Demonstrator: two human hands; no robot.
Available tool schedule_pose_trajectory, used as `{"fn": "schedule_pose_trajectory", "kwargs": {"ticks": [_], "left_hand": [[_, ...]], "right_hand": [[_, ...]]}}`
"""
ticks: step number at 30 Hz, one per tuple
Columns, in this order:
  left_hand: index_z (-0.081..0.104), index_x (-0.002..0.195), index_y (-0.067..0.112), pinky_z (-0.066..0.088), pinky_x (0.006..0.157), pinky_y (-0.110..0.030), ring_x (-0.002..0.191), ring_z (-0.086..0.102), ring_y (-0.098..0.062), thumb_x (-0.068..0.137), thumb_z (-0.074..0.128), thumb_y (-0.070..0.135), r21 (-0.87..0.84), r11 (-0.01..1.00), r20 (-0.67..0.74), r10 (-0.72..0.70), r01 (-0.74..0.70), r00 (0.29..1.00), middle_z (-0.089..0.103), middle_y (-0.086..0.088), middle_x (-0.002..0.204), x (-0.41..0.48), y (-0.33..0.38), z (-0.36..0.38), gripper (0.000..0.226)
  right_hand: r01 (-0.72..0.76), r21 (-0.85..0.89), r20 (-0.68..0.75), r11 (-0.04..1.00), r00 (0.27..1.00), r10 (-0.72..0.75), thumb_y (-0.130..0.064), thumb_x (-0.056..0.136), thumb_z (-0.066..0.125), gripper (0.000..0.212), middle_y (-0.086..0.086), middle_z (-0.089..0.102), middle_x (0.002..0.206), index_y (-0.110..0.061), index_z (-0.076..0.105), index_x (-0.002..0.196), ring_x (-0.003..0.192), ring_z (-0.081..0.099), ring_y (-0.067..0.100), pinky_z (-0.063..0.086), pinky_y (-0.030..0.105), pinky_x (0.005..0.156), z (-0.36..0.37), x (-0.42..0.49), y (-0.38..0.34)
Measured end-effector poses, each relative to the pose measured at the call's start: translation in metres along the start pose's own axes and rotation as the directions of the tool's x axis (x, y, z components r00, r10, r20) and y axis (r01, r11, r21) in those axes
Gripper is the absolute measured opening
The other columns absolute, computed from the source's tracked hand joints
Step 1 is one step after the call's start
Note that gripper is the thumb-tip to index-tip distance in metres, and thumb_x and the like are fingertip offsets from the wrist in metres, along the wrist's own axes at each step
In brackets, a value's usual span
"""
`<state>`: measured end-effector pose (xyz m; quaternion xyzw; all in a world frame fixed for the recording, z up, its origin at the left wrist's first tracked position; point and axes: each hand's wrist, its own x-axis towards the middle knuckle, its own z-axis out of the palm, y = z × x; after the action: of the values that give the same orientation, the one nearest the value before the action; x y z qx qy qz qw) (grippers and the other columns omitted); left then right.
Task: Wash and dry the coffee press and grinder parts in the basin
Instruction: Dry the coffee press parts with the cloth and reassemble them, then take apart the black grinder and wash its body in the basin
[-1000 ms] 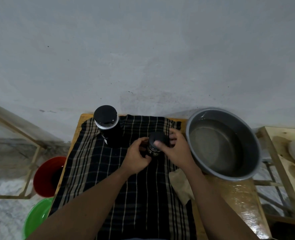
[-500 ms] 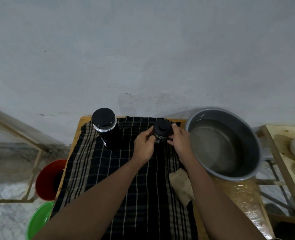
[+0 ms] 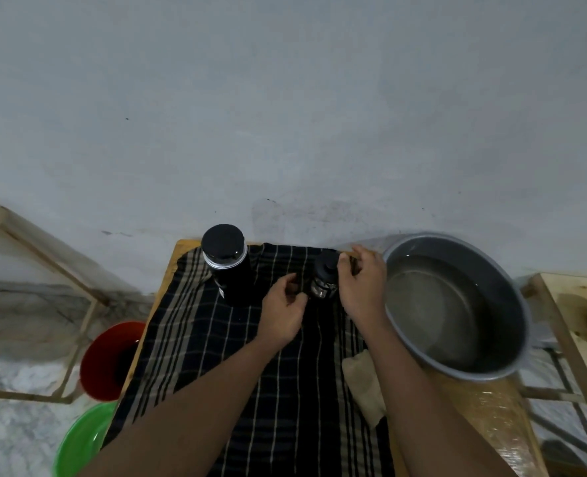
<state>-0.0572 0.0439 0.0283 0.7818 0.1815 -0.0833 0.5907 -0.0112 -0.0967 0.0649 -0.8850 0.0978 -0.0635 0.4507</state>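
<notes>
The right hand [image 3: 362,287] sits against the right side of the small coffee press [image 3: 324,277], thumb at the lid edge. Its other fingers curl behind the vessel and are partly hidden, so whether it grips cannot be determined. The left hand [image 3: 283,311] lies just beside the press base with fingers loosely curled. A narrow dark gap separates its fingertips from the press, and it holds nothing. The press stands upright on the dark plaid cloth [image 3: 250,373]. Its lower body is dim, and only some glints of metal can be made out there. A tall black canister [image 3: 226,259] with a pale band below its lid stands upright on the same cloth, to the left of the press and apart from it. The grey basin [image 3: 522,304] rests on the wooden table [image 3: 491,425] just to the right of the right hand and contains water. A beige rag [image 3: 361,383] lies at the cloth edge, partly covered by the right forearm. A red bucket [image 3: 109,359] and a green bowl [image 3: 82,442] sit below the table on the left. The bowl is cut off by the frame edge. A wooden shelf [image 3: 581,304] on the right is also cut off.
</notes>
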Motion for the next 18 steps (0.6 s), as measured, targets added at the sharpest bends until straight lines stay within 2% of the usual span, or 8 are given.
{"fn": "schedule_pose_trajectory", "kwargs": {"ticks": [2, 3, 6, 8, 9, 12, 14, 18], "left_hand": [[0.064, 0.120, 0.014, 0.049, 0.078, -0.020, 0.089, 0.064, -0.007, 0.095, 0.065, 0.020, 0.030, 0.999, -0.087, -0.037, 0.040, 0.996, 0.067, 0.006, 0.099, -0.009, -0.010, -0.016, 0.026], [0.066, 0.108, 0.015, 0.049, 0.072, -0.021, 0.084, 0.065, -0.009, 0.094, 0.067, 0.024, 0.033, 0.997, -0.149, -0.057, 0.063, 0.987, 0.067, 0.006, 0.092, -0.016, -0.015, -0.026, 0.017], [0.058, 0.090, 0.014, 0.046, 0.063, -0.027, 0.076, 0.062, -0.020, 0.088, 0.075, 0.030, -0.019, 0.995, -0.364, -0.103, 0.103, 0.926, 0.063, 0.000, 0.080, -0.033, -0.023, -0.054, 0.023], [0.053, 0.094, 0.012, 0.044, 0.063, -0.024, 0.078, 0.059, -0.020, 0.084, 0.080, 0.030, -0.011, 1.000, -0.479, -0.003, -0.002, 0.878, 0.059, -0.002, 0.084, -0.035, -0.025, -0.074, 0.034], [0.052, 0.100, 0.013, 0.046, 0.069, -0.023, 0.083, 0.059, -0.019, 0.081, 0.083, 0.032, 0.005, 0.998, -0.497, 0.058, -0.064, 0.866, 0.059, -0.003, 0.091, -0.033, -0.024, -0.084, 0.041], [0.043, 0.136, 0.019, 0.046, 0.097, -0.027, 0.116, 0.055, -0.011, 0.073, 0.089, 0.042, 0.022, 0.981, -0.393, 0.186, -0.194, 0.900, 0.054, 0.001, 0.131, -0.021, -0.013, -0.114, 0.081], [0.033, 0.152, 0.023, 0.041, 0.106, -0.026, 0.129, 0.047, -0.006, 0.072, 0.090, 0.041, 0.068, 0.963, -0.310, 0.268, -0.260, 0.912, 0.046, 0.007, 0.145, -0.016, 0.000, -0.124, 0.100], [0.033, 0.156, 0.023, 0.044, 0.112, -0.032, 0.135, 0.047, -0.011, 0.075, 0.089, 0.036, 0.032, 0.952, -0.254, 0.303, -0.305, 0.919, 0.047, 0.004, 0.149, -0.005, 0.014, -0.130, 0.099]], "right_hand": [[0.090, 0.031, 0.080, 0.995, 0.993, -0.092, -0.030, 0.100, 0.057, 0.036, 0.004, 0.058, 0.122, -0.012, 0.063, 0.130, 0.112, 0.059, 0.022, 0.050, 0.040, 0.102, 0.005, 0.000, -0.020], [0.113, 0.060, 0.156, 0.992, 0.980, -0.121, -0.030, 0.101, 0.057, 0.034, 0.000, 0.058, 0.119, -0.013, 0.063, 0.130, 0.105, 0.061, 0.018, 0.052, 0.036, 0.097, 0.009, -0.002, -0.033], [0.182, 0.104, 0.338, 0.978, 0.918, -0.207, -0.030, 0.102, 0.057, 0.033, -0.001, 0.062, 0.117, -0.014, 0.063, 0.130, 0.089, 0.058, 0.002, 0.048, 0.016, 0.083, 0.026, -0.008, -0.069], [0.188, 0.127, 0.402, 0.974, 0.888, -0.224, -0.032, 0.101, 0.057, 0.033, -0.002, 0.065, 0.115, -0.015, 0.065, 0.128, 0.088, 0.057, 0.000, 0.047, 0.019, 0.083, 0.036, -0.011, -0.091], [0.179, 0.133, 0.431, 0.975, 0.875, -0.220, -0.034, 0.101, 0.057, 0.034, -0.002, 0.067, 0.115, -0.015, 0.066, 0.127, 0.090, 0.059, 0.003, 0.046, 0.021, 0.083, 0.040, -0.011, -0.101], [0.152, 0.136, 0.489, 0.979, 0.849, -0.199, -0.036, 0.101, 0.057, 0.031, 0.000, 0.072, 0.111, -0.014, 0.070, 0.117, 0.096, 0.066, 0.013, 0.051, 0.029, 0.085, 0.050, -0.009, -0.127], [0.128, 0.147, 0.477, 0.981, 0.860, -0.183, -0.032, 0.099, 0.060, 0.023, 0.001, 0.075, 0.103, -0.014, 0.073, 0.107, 0.094, 0.071, 0.018, 0.059, 0.039, 0.088, 0.056, -0.006, -0.135], [0.058, 0.118, 0.470, 0.991, 0.876, -0.107, -0.028, 0.093, 0.067, 0.015, 0.003, 0.075, 0.094, -0.017, 0.074, 0.101, 0.090, 0.072, 0.021, 0.061, 0.046, 0.084, 0.069, -0.007, -0.139]]}}
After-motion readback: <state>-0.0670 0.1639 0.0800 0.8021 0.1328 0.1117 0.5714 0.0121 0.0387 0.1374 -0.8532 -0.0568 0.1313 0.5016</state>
